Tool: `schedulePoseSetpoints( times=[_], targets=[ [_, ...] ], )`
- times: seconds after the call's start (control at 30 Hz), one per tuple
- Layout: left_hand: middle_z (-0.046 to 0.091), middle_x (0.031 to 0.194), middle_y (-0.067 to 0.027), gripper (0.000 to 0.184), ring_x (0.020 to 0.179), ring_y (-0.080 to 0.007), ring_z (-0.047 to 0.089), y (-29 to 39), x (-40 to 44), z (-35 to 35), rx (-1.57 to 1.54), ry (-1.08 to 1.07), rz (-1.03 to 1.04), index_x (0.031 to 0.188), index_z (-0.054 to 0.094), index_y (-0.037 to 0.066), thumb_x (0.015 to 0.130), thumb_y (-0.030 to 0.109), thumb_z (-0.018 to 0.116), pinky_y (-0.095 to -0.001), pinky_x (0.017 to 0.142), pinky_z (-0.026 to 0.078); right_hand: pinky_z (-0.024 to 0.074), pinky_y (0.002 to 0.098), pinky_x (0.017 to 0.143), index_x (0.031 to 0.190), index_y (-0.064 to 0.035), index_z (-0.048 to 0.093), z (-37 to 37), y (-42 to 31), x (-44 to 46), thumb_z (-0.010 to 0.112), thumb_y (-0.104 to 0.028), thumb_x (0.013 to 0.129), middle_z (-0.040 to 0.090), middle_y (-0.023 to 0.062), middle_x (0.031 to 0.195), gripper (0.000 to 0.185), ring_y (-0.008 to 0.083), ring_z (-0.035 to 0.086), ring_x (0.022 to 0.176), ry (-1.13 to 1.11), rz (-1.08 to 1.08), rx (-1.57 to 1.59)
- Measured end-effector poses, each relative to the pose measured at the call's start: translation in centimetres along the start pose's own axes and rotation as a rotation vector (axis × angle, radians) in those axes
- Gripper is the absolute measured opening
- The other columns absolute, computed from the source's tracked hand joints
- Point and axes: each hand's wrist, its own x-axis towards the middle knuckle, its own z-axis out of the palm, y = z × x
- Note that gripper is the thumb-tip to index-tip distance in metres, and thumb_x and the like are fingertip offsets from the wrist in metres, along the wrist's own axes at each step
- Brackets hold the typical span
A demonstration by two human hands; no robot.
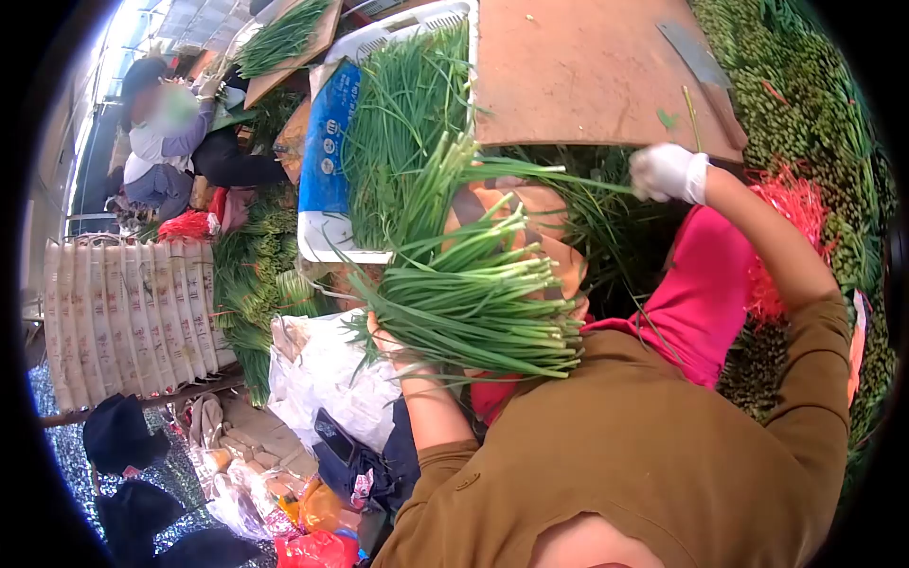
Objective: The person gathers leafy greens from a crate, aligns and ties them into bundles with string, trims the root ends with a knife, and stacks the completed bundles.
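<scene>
A large bunch of long green stalks [502, 308] with pale cut ends lies across my lap, the ends facing right. My left hand [383, 339] is wrapped round its leafy side from below, its fingers mostly hidden under the leaves. My right hand [663, 172], in a white glove, is closed at the right of the bunch, at the tip of a thin green leaf that stretches over from the stalks. More green stalks [407, 114] fill a white crate [322, 237] beyond my left hand.
A wooden board [578, 76] with a knife [693, 55] lies ahead. Red ties [793, 218] and piled green bundles [786, 85] are at the right. Another person [166, 142] sits at the upper left. A white bag [331, 379] lies beside my left arm.
</scene>
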Motion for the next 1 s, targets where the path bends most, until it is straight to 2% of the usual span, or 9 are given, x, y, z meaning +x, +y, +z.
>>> schedulePoseSetpoints(
  times=[0.1,0.17,0.37,0.47,0.57,0.63,0.77,0.83,1.0],
  targets=[
    [0.055,0.131,-0.0152,0.056,0.117,-0.0355,0.053,-0.2,-0.2,0.3,0.024,0.049,-0.012,0.129,0.054,0.006,0.090,0.043,0.038,-0.0512,0.101,0.041,0.0537,0.0417,0.074,0.102,-0.0123,0.071,1.0,-0.4,-4.8,0.068,-0.019,0.075,0.070,0.0118,0.088,0.027,0.0315,0.067,0.088,-0.337,0.324,-0.927],
    [0.054,0.132,-0.0159,0.056,0.119,-0.0353,0.052,0.2,0.2,-1.1,-0.001,-0.062,-0.034,0.130,0.053,0.005,0.091,0.042,0.038,-0.0519,0.102,0.041,0.0519,0.0421,0.077,0.100,-0.0127,0.072,2.8,1.7,-6.9,0.069,-0.017,0.073,0.068,0.0114,0.092,0.028,0.0311,0.065,0.090,0.207,-0.030,-0.812],
    [0.051,0.134,-0.0204,0.064,0.121,-0.0407,0.050,0.0,0.2,-0.9,-0.073,-0.055,-0.070,0.132,0.051,0.005,0.086,0.047,0.038,-0.0592,0.100,0.039,0.0493,0.0386,0.089,0.131,-0.0110,0.053,11.5,-8.3,-7.4,0.067,-0.030,0.082,0.065,0.0176,0.105,0.055,0.0318,0.062,0.100,0.137,-0.404,0.089],
    [0.049,0.136,-0.0204,0.064,0.120,-0.0391,0.050,0.3,0.6,-1.5,-0.088,-0.169,-0.099,0.134,0.049,0.006,0.085,0.046,0.041,-0.0563,0.101,0.040,0.0519,0.0392,0.081,0.114,-0.0099,0.061,14.9,-10.1,-9.9,0.065,-0.026,0.081,0.065,0.0179,0.097,0.037,0.0334,0.065,0.090,-0.163,-0.523,-0.027],
    [0.054,0.130,-0.0166,0.059,0.114,-0.0341,0.055,0.6,1.2,-3.3,-0.057,-0.189,-0.141,0.133,0.050,0.006,0.088,0.044,0.043,-0.0504,0.100,0.042,0.0544,0.0419,0.069,0.097,-0.0110,0.069,12.1,-7.5,-6.9,0.061,-0.020,0.077,0.067,0.0162,0.090,0.023,0.0311,0.067,0.084,-0.349,-0.126,-0.732],
    [0.058,0.125,-0.0130,0.054,0.109,-0.0304,0.059,1.5,2.5,-5.9,-0.019,-0.159,-0.161,0.130,0.052,0.006,0.090,0.042,0.044,-0.0458,0.100,0.043,0.0544,0.0418,0.063,0.084,-0.0087,0.071,7.7,-4.3,-6.8,0.059,-0.016,0.077,0.067,0.0153,0.087,0.016,0.0312,0.067,0.083,-0.161,-0.051,-1.051],
    [0.052,0.134,-0.0105,0.056,0.114,-0.0225,0.056,2.6,4.7,-10.7,-0.391,-0.289,-0.374,0.136,0.046,0.007,0.090,0.040,0.049,-0.0405,0.091,0.049,0.0539,0.0413,0.067,0.083,-0.0084,0.070,2.3,-4.6,-3.3,0.059,-0.019,0.081,0.065,0.0137,0.083,0.016,0.0321,0.065,0.082,0.465,-0.125,-0.673],
    [0.058,0.129,0.0001,0.048,0.105,-0.0155,0.061,0.4,3.0,-6.7,0.258,-0.206,0.036,0.132,0.052,0.014,0.091,0.038,0.051,-0.0388,0.096,0.044,0.0527,0.0415,0.075,0.089,-0.0076,0.069,1.0,-6.9,-0.9,0.061,-0.026,0.083,0.065,0.0130,0.091,0.021,0.0308,0.064,0.088,0.757,-0.362,-0.625],
    [0.051,0.135,-0.0032,0.054,0.091,-0.0176,0.063,1.1,0.9,-2.1,-0.600,-0.563,-0.578,0.137,0.046,0.012,0.088,0.032,0.057,-0.0393,0.081,0.049,0.0506,0.0416,0.088,0.132,-0.0149,0.050,2.9,-13.7,5.1,0.062,-0.030,0.086,0.062,0.0135,0.113,0.049,0.0303,0.060,0.105,0.608,-0.279,-0.505]
  ],
)
